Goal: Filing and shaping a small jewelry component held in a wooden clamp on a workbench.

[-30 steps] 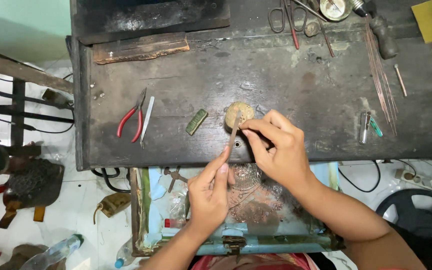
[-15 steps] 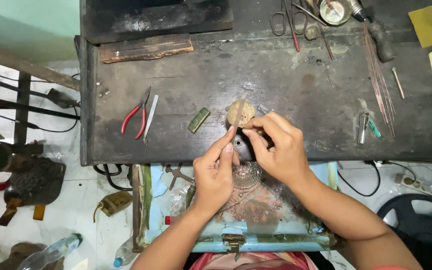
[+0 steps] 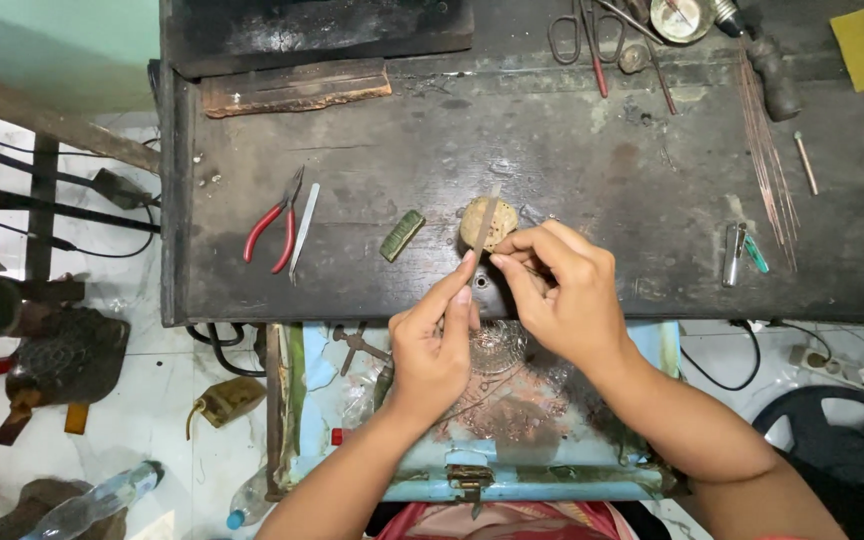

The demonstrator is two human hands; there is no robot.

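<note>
A thin grey metal strip point(image 3: 486, 214) is pinched at its lower end between right hand point(image 3: 562, 290) and left hand point(image 3: 432, 345), fingers clamped, its length pointing away across the dark counter point(image 3: 592, 170) over a round tan pad point(image 3: 476, 222).

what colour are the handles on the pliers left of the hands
Red, on the pliers; clearest in the head view.

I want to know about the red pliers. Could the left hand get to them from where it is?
Probably yes. The red pliers lie in the open on the workbench, left of the left hand, with nothing between them. But that hand is pinching a thin strip.
</note>
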